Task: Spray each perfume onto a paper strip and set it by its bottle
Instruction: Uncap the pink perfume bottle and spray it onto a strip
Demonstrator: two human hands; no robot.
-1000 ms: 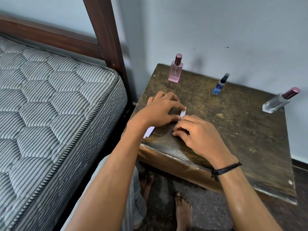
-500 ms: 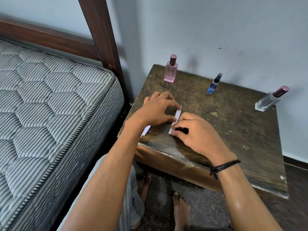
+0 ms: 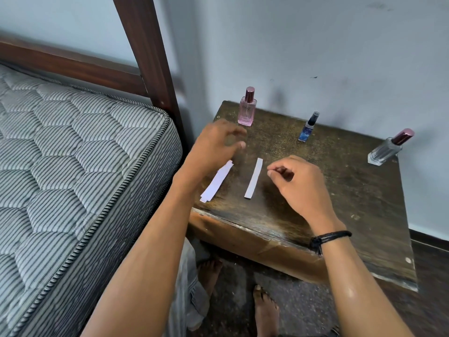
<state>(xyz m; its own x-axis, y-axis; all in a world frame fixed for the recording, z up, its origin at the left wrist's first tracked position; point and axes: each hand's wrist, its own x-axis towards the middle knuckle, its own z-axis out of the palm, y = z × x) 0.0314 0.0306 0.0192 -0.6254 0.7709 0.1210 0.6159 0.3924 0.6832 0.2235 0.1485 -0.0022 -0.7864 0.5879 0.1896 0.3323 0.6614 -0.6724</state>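
A pink perfume bottle (image 3: 247, 107) stands at the back left of the dark wooden table (image 3: 340, 190). A small blue bottle (image 3: 308, 128) is at the back middle, and a clear bottle with a maroon cap (image 3: 388, 148) at the back right. A single white paper strip (image 3: 254, 178) lies flat in the middle. A small stack of strips (image 3: 217, 181) lies to its left near the table's edge. My left hand (image 3: 213, 147) hovers blurred above the stack, fingers apart, just in front of the pink bottle. My right hand (image 3: 298, 183) is loosely curled right of the single strip, holding nothing.
A striped quilted mattress (image 3: 73, 178) lies at the left, with a dark wooden bedpost (image 3: 148, 52) between it and the table. A pale wall stands right behind the bottles. My bare feet (image 3: 264, 310) rest on the dark floor below the table's front edge.
Both hands have lifted off the strips. One strip now lies apart from the stack. My left hand has moved up toward the pink bottle, my right hand drew back to the right.
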